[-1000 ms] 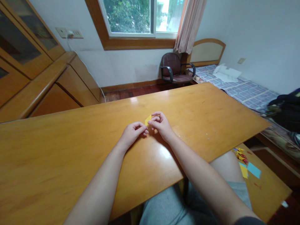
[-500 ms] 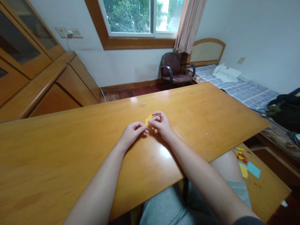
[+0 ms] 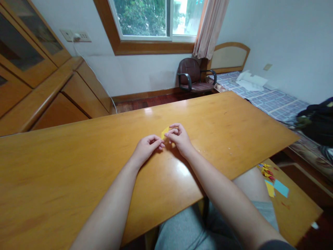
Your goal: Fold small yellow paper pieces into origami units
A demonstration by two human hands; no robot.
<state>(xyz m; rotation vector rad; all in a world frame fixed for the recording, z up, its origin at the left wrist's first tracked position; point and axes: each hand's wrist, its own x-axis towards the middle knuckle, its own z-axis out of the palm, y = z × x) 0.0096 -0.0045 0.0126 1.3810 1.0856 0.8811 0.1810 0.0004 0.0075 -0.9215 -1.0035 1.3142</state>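
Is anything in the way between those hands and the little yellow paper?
Nothing visible. The right hand already grips the yellow paper at its right side. The left hand has its fingertips at the lower end; whether they touch is too small to tell.

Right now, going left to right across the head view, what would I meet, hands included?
Wooden cabinet → left hand → small yellow paper at the fingertips → right hand → pink curtain → loose yellow sheet → blue sheet → dark bag.
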